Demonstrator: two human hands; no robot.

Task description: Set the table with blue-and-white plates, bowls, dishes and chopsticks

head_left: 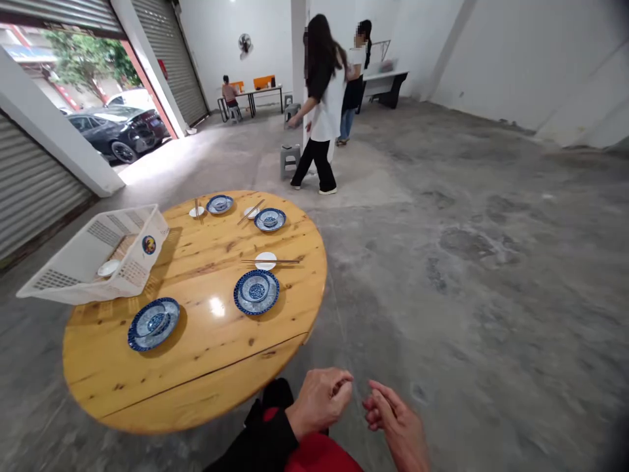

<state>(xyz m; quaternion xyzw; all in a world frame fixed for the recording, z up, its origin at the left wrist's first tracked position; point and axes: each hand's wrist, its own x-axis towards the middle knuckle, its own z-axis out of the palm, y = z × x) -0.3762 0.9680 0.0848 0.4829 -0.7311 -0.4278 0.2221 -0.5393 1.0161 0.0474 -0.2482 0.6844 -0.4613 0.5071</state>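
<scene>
My left hand (320,401) is beyond the near right edge of the round wooden table (211,354), its fingers curled into a loose fist. Beside it, slightly apart, my right hand (394,419) has its fingers bent in and the thumb against the index finger. Nothing shows in either hand. Closest to them on the table is a blue-patterned plate with a bowl (256,292). Just behind it, chopsticks (285,261) lie across a small white dish (266,257). Another blue-patterned plate with a bowl (154,324) sits near the table's front left.
A white plastic basket (142,262) stands at the table's left edge with a white dish (109,267) inside. More plates (219,204), dishes and chopsticks lie at the back. Past the table are a grey stool (289,160), a walking person (322,105) and another person (351,92).
</scene>
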